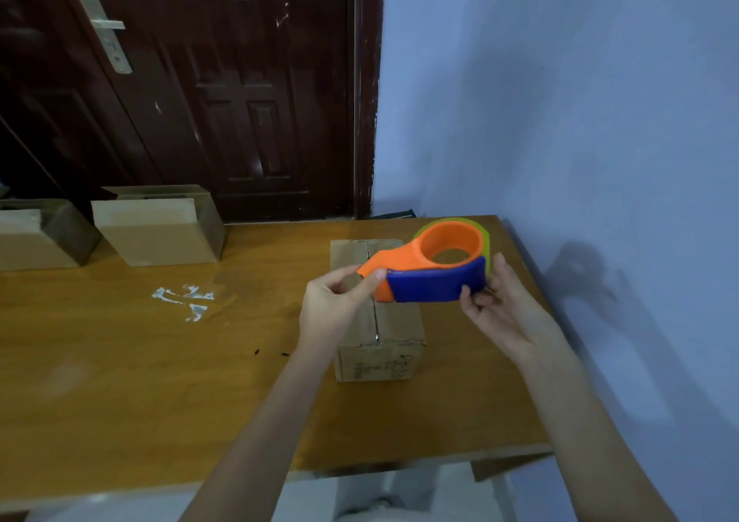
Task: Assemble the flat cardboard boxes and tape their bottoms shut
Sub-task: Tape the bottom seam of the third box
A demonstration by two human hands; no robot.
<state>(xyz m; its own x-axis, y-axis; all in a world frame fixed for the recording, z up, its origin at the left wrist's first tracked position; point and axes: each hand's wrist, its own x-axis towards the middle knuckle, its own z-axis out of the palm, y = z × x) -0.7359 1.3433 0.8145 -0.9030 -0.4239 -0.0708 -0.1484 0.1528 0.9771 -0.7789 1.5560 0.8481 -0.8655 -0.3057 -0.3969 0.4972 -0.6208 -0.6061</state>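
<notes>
Hands hold a dispenser (430, 267) above a box (380, 321) near the desk's (160, 361) right edge: the left hand (334, 305) pinches its orange nose, the right hand (500, 305) curls round its blue end. Two more boxes (160, 229) sit at the far left edge, well apart.

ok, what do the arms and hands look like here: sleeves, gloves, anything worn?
Both are bare: the left hand and right hand have no gloves, and no rings, watch or bands show. The forearms are uncovered down to the bottom of the frame, so no sleeves are in view. Nothing is marked on or attached to them.
</notes>
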